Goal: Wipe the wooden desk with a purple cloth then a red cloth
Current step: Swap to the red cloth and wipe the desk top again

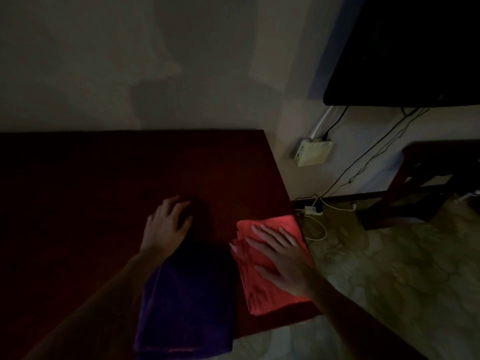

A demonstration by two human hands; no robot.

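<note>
A: Head view, and dim. Where are the cloths?

B: Both lie on the wooden desk [104, 178], near its right front corner. The purple cloth [187, 307] is folded and reaches the front edge; the red cloth [262, 268] lies just to its right, along the desk's right edge.

A: And the hands?

B: The right hand [283, 261] lies flat on the red cloth, fingers straight and spread, nothing pinched. The left hand [168, 224] is at the far end of the purple cloth, fingers bent downward. It is too dark there to tell whether they rest on the desk or on the cloth's far edge, so I cannot tell if it grips anything.

A: Anything around the desk?

B: A pale wall [155, 61] behind it. At upper right a dark screen [405, 48] hangs on the wall, cables [376, 154] trailing down. A small white box [314, 152] is fixed to the wall below it. A power strip [310, 210] lies on the patterned floor [389, 268], and a dark wooden piece of furniture [428, 183] stands at the right.
</note>
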